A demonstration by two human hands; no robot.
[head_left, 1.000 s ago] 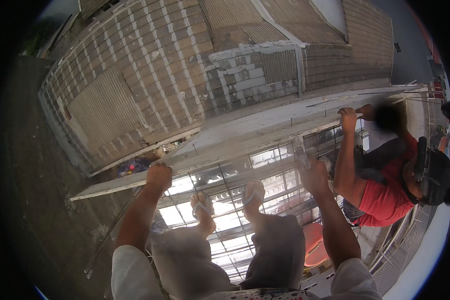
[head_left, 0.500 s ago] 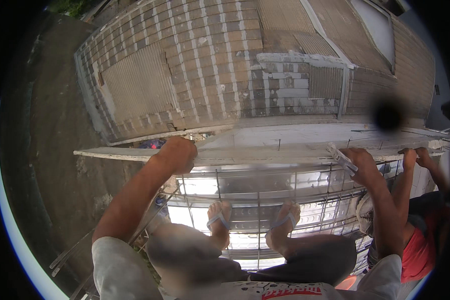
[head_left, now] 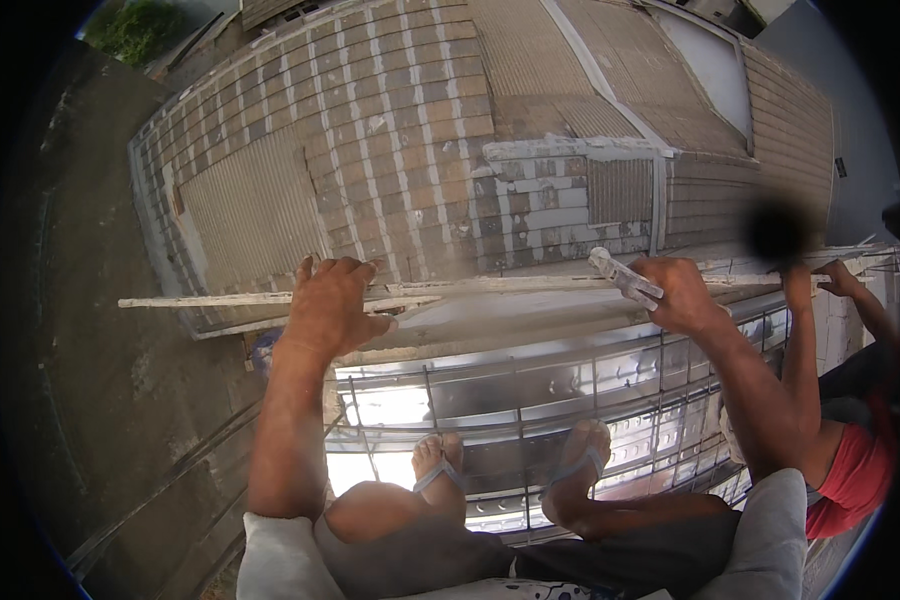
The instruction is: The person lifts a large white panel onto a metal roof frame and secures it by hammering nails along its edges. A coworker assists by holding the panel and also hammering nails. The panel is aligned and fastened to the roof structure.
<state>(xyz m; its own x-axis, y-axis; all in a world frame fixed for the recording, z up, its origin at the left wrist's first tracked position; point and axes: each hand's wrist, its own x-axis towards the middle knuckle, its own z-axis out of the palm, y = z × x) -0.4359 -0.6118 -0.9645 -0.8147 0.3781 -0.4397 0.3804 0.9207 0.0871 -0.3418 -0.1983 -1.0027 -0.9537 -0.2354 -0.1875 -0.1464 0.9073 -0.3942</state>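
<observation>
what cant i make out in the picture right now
Head view: whether the left hand grips the pale board; its back hides the palm.
Head view: the gripped part of the grey-white tool, covered by the right hand.
Head view: the head of the co-worker, lost past the dark right rim.

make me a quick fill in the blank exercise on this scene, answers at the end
1. Of the person's left hand and right hand, only the ____ one grips a short pale tool.
2. The co-worker's sleeve is coloured ____.
3. The Y-strapped footwear on the person's feet is a pair of ____.
4. Beyond the long pale board, the building's top surface is a tiled ____.

Missing words: right; red; flip-flops; roof.
</observation>
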